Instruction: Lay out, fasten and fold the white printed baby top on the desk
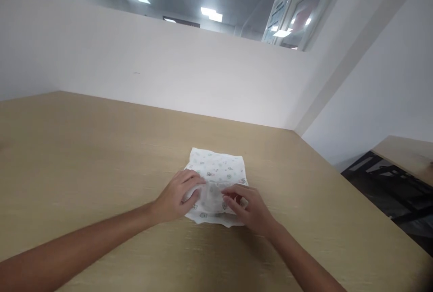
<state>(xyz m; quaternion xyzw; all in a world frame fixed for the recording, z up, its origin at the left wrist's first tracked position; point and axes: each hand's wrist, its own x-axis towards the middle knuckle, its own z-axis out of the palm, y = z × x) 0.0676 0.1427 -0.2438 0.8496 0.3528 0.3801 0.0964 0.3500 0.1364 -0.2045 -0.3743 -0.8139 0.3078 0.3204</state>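
Observation:
A white cloth-like piece (219, 166) with small animal and leaf prints lies on the table in front of me, its upper part spread flat. Nearer to me, a thin, paler layer is folded over its lower half. My left hand (179, 195) is at the left edge of this fold, thumb and fingers closed on the material. On the right side, my right hand (248, 206) pinches the folded layer between thumb and forefinger, its other fingers curled. The hands partly cover the piece's sides. Whether it is a garment or a plain cloth, I cannot tell.
The light wood table (118, 148) reaches back to a white wall (179, 66) with glass above it. A white panel stands on the right. Beyond the right table edge is another table (406, 152) with a dark frame.

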